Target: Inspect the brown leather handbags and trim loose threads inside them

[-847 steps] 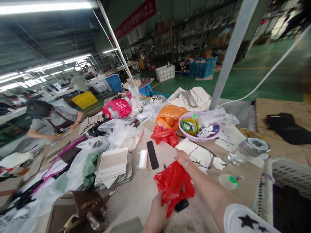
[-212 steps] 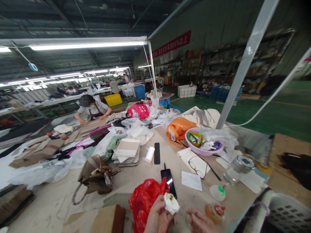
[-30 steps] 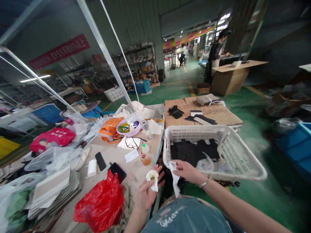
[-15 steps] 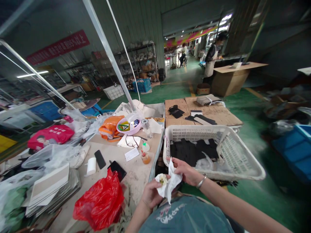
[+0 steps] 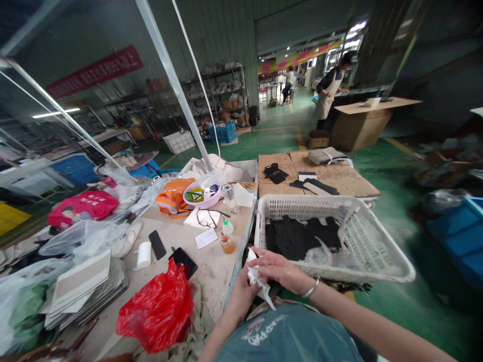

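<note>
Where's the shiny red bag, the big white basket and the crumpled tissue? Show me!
Shiny red bag (image 5: 156,306): head view, middle of its crinkled side.
Big white basket (image 5: 364,234): head view, its holey right inner wall.
Crumpled tissue (image 5: 254,275): head view, its middle.

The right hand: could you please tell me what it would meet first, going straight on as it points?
The right hand touches the white tissue; beyond it, the orange bottle seems first in line, though depth is unclear; the table edge might come sooner.
</note>
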### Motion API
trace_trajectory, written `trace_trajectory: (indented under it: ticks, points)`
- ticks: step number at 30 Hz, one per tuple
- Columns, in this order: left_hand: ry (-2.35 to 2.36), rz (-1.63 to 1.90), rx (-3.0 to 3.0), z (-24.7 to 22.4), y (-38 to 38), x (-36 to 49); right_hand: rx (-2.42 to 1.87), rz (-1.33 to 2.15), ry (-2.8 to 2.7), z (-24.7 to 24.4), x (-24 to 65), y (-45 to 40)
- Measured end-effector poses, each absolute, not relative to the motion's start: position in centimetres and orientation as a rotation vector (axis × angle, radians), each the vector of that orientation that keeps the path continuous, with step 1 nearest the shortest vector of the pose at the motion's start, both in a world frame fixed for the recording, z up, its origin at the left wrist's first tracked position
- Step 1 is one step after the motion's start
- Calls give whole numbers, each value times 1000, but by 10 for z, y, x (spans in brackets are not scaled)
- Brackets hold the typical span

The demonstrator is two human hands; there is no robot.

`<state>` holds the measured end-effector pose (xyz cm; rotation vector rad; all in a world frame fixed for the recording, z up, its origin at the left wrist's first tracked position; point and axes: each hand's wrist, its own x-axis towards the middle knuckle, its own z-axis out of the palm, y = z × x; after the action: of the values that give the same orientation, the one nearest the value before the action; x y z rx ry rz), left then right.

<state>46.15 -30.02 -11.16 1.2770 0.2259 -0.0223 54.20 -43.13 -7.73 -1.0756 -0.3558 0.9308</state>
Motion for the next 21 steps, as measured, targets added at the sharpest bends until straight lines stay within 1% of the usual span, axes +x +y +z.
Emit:
trace_trajectory:
  ticks: [2,4,8,12,16,21]
  points:
    - [253,-64,1214,-110,-302,460,-1152,977,-423,-80,537,-426]
    - [257,-132,1003,-108,-304,458,-1220,998,-451,-84,534,-422]
    - [297,-192,605,-103,-302,455,-1212,994,-470,-91,534,-420]
    - [328,-213,648,-100,-300,455,-1201,947,-510,-87,536,-424]
    - [224,-202,654,-100,-300,458,-1243,843,-368,-77,538,-430]
    - [158,-225,705,-99,-300,460,-1297,820,-270,-72,540,-432]
